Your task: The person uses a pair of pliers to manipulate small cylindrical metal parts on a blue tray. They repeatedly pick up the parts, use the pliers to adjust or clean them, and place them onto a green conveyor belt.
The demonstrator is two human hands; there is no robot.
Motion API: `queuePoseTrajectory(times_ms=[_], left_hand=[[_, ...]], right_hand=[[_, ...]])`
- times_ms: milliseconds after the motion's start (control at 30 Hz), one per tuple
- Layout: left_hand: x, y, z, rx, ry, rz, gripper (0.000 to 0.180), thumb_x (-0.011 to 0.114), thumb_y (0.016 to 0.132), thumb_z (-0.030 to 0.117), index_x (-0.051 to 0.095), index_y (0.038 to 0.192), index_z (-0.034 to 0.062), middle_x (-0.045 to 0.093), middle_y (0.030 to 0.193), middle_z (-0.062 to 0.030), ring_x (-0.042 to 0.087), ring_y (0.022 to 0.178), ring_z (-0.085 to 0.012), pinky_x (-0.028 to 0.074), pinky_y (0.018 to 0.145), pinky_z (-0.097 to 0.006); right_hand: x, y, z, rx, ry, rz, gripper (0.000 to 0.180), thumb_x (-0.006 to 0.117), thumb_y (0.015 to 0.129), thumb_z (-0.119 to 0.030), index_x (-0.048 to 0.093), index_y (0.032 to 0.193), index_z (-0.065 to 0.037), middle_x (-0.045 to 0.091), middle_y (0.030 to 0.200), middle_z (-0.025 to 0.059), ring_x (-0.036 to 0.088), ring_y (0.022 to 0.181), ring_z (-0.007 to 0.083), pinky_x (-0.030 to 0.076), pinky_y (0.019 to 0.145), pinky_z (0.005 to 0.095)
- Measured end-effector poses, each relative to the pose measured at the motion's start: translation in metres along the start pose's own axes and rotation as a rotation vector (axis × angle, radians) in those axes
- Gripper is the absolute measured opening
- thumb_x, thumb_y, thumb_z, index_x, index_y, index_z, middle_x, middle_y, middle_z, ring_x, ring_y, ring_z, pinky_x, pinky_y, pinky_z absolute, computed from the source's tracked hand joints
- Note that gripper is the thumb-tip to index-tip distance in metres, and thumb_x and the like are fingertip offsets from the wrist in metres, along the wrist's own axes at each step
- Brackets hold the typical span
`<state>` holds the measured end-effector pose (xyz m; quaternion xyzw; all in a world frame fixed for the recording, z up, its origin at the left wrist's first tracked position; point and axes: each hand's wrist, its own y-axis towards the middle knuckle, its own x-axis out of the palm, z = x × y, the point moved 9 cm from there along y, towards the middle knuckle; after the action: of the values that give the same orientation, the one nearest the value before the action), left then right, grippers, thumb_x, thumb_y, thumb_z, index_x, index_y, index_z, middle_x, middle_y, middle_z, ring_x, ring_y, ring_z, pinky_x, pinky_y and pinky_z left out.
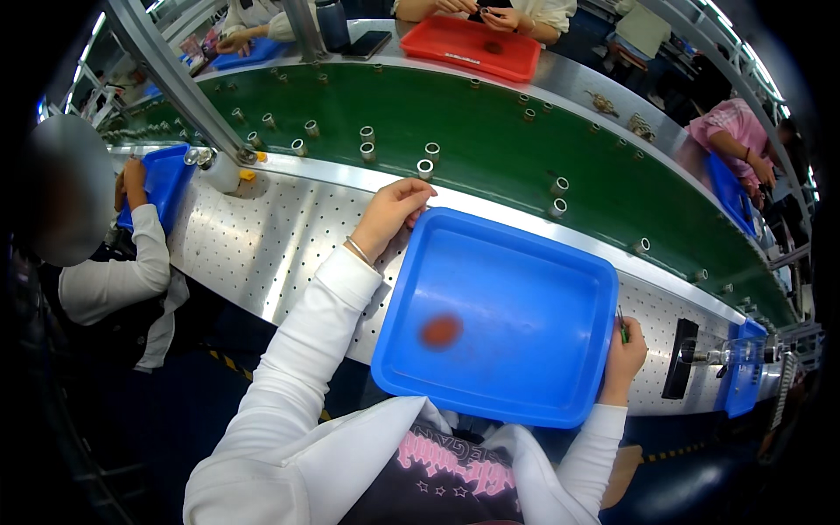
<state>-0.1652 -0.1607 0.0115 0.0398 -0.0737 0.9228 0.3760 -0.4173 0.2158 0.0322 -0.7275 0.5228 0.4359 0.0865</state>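
Left hand (394, 213) reached out past the tray's far left corner, fingers curled loosely, empty, just short of a small metal ring (425, 168) on the green belt (490, 140). The blue tray (560, 289) sat dead centre with a reddish-brown smudge (442, 331) inside. Right hand (623, 354) was clenched around a thin green tool (622, 325) beside the tray's right rim.

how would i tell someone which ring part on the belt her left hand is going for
Start at the green conveyor belt that curves across the bench, then find the left hand at its near edge. The small metal ring just past the fingertips is the one: it lies closest to the steel edge, nearer than the rings behind it.
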Motion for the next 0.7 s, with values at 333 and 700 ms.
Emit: queuePoseTrajectory(times_ms=[333, 700], left_hand=[[-0.0008, -0.0004, -0.0008, 0.004, -0.054, -0.006, 0.014, 0.055, 0.089, 0.012, 0.061, 0.096, 0.0017, 0.052, 0.069, 0.0034, 0.045, 0.06, -0.0037, 0.038, 0.055, -0.016], [-0.0003, -0.0016, 0.0005, 0.003, -0.032, -0.009, 0.014, 0.056, 0.088, 0.014, 0.062, 0.095, 0.0029, 0.052, 0.069, 0.0038, 0.045, 0.061, -0.0033, 0.038, 0.057, -0.016]], right_hand=[[0.0035, 0.0003, 0.0038, -0.001, 0.019, -0.018, 0.011, 0.061, 0.083, -0.014, 0.06, 0.082, -0.003, 0.055, 0.062, 0.0063, 0.048, 0.053, 0.0133, 0.038, 0.052, 0.0268], [0.0014, -0.0003, -0.0024, -0.04, 0.021, -0.001, 0.015, 0.061, 0.085, -0.015, 0.056, 0.078, -0.002, 0.048, 0.058, 0.0041, 0.043, 0.053, 0.011, 0.035, 0.051, 0.0255]])
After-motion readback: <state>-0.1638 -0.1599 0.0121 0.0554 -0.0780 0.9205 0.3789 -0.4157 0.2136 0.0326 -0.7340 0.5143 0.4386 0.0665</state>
